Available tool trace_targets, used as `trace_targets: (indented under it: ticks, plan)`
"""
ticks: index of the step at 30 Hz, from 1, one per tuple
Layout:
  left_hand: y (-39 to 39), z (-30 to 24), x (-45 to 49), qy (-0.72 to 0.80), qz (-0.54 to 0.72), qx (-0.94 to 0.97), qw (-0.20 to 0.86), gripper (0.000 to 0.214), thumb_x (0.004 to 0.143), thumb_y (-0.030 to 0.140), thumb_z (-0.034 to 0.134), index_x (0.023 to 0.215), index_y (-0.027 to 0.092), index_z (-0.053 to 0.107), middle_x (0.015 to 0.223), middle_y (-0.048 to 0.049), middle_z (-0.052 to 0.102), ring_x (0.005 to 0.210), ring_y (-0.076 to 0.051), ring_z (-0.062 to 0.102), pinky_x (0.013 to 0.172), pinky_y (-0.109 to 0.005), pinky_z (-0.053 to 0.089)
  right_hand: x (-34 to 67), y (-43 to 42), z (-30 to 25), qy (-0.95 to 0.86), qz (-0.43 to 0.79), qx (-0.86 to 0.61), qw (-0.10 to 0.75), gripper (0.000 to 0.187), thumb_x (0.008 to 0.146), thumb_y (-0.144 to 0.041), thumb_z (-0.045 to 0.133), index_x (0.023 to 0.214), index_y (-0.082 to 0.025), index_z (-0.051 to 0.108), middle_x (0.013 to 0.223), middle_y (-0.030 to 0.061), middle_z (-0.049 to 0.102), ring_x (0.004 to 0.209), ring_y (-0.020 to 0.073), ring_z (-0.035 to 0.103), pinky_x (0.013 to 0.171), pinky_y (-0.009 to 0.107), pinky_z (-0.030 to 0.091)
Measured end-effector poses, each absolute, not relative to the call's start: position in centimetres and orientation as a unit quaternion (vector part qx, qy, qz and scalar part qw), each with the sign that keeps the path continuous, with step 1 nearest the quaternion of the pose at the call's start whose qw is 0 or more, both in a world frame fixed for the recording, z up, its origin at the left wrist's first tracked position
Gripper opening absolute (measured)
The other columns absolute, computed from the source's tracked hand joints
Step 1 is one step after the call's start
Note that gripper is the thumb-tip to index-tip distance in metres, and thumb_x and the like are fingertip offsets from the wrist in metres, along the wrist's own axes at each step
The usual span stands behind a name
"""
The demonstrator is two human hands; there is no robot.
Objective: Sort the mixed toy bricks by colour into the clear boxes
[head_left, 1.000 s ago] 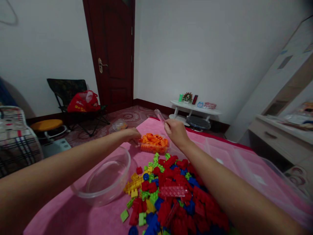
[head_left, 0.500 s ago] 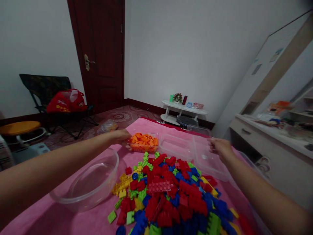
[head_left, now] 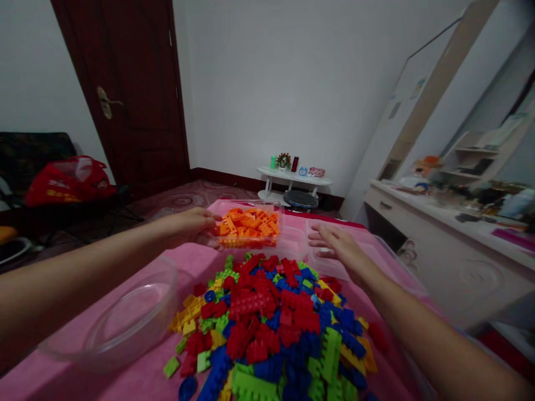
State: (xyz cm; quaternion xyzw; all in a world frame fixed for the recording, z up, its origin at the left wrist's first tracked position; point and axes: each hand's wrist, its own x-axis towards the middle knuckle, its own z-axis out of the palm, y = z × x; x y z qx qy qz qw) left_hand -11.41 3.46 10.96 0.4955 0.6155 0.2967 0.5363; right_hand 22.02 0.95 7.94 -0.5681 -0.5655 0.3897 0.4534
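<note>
My left hand grips the left end of a clear plastic box holding orange building blocks. That box overlaps a second clear box behind and to its right. My right hand is open, fingers stretched leftward, above another clear box; nothing shows in it. Nearer me lies a large heap of red, blue, green and yellow building blocks. Left of the heap, a clear round tub stands below my left forearm.
Everything lies on a pink cloth. Beyond it stands a white side table with small items. A cluttered white dresser is at the right. At the left, a red bag rests on a folding chair, near a dark door.
The view has turned right. My left hand has shifted the box of orange blocks rightward over the neighbouring box. My right hand has left the right-hand clear box and come leftward, fingers extended.
</note>
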Motion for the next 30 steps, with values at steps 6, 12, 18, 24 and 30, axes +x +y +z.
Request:
trace_targets:
  ticks: [6,12,18,24,30]
  plan:
    - [-0.6,11.2,-6.5,0.55,0.28,0.558,0.555,0.046,0.084,0.01,0.046,0.13,0.012,0.045,0.085,-0.0076,0.069,0.063,-0.016,0.068,0.067,-0.029,0.057,18.1,-4.2,9.1,-0.508,0.55,-0.503,0.432,0.051,0.074,-0.048,0.062,0.118,-0.025,0.054,0.106,0.0085,0.066,0.082,0.0221,0.066,0.061,0.035,0.057]
    - [-3.0,9.1,-4.7,0.522,0.372,0.658,0.395,0.047,0.09,0.047,0.037,0.117,0.014,0.056,0.109,-0.012,0.066,0.094,-0.023,0.065,0.077,-0.033,0.053,19.7,-5.4,7.9,-0.431,0.465,-0.549,0.544,0.044,0.076,-0.05,0.053,0.111,-0.023,0.056,0.108,0.01,0.064,0.08,0.0225,0.065,0.053,0.03,0.055]
    - [-4.0,4.9,-2.2,0.477,0.363,0.751,0.278,0.057,0.092,0.05,0.028,0.128,0.014,0.053,0.131,-0.01,0.055,0.121,-0.022,0.05,0.105,-0.035,0.033,21.6,-6.7,6.5,-0.422,0.283,-0.594,0.624,0.053,0.069,-0.054,0.06,0.111,-0.021,0.057,0.117,0.0089,0.058,0.089,0.0233,0.061,0.046,0.024,0.05]
    - [-4.8,3.9,1.2,0.461,0.304,0.811,0.195,0.071,0.086,0.064,0.03,0.142,0.02,0.035,0.147,-0.0119,0.034,0.137,-0.025,0.029,0.112,-0.04,0.021,24.3,-7.0,7.1,-0.479,0.108,-0.65,0.581,0.057,0.07,-0.059,0.057,0.114,-0.022,0.059,0.099,0.0072,0.063,0.081,0.0228,0.061,0.052,0.027,0.046]
    - [-5.3,4.4,3.3,0.427,0.302,0.834,0.177,0.07,0.085,0.065,0.035,0.144,0.029,0.027,0.152,-0.0109,0.022,0.14,-0.028,0.02,0.111,-0.048,0.019,22.6,-8.4,8.4,-0.557,-0.144,-0.687,0.443,0.054,0.072,-0.053,0.057,0.116,-0.022,0.058,0.096,0.0077,0.061,0.078,0.023,0.057,0.069,0.036,0.044]
